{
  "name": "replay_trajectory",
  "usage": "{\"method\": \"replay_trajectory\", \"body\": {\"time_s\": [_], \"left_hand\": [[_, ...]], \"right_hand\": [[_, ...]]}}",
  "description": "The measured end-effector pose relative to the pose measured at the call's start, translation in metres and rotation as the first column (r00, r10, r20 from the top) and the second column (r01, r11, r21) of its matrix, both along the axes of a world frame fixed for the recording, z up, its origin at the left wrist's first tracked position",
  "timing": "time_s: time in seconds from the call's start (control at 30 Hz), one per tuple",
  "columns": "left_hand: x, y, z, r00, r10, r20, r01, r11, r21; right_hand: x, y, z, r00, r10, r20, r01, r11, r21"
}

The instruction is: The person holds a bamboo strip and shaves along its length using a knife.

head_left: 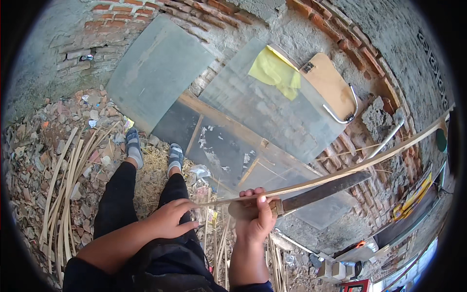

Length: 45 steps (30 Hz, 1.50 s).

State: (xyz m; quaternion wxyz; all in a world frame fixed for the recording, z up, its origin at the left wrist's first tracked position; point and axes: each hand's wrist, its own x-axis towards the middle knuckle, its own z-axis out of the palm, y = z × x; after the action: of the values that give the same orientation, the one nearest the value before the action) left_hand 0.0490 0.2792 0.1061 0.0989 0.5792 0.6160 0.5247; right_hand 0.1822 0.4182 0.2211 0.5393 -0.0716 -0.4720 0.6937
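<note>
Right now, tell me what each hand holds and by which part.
The right hand grips a big knife by its handle. The left hand pinches the near end of a long bamboo strip lying along the blade.

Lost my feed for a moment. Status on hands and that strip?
Right hand gripping the knife by its handle. Left hand pinching the bamboo strip at its near end. Strip lies along the blade. Nothing in the way.

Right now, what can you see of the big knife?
The knife has a long, flat, dark metal blade with a squared tip and a metal collar at the handle. The right hand grips the handle, blade pointing right and slightly up. A long pale bamboo strip runs along its upper edge; the left hand holds the strip's near end.
</note>
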Motion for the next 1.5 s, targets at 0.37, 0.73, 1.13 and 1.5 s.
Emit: {"method": "replay_trajectory", "body": {"time_s": [0.37,0.73,1.13,1.5], "left_hand": [[0.012,-0.008,-0.008,0.950,0.294,-0.108,-0.273,0.946,0.177],[-0.007,-0.015,-0.005,0.900,0.423,-0.105,-0.415,0.905,0.093],[-0.005,-0.059,-0.016,0.891,0.449,0.072,-0.445,0.893,-0.062],[0.005,-0.182,-0.036,0.708,0.650,0.275,-0.654,0.751,-0.090]], "right_hand": [[-0.023,-0.018,-0.012,0.986,0.135,-0.099,-0.147,0.981,-0.126],[-0.045,-0.030,-0.007,0.945,0.292,-0.147,-0.324,0.889,-0.324],[-0.057,-0.045,0.002,0.861,0.508,0.003,-0.477,0.809,-0.343],[-0.037,-0.002,-0.066,0.723,-0.027,0.691,-0.213,0.941,0.261]]}}
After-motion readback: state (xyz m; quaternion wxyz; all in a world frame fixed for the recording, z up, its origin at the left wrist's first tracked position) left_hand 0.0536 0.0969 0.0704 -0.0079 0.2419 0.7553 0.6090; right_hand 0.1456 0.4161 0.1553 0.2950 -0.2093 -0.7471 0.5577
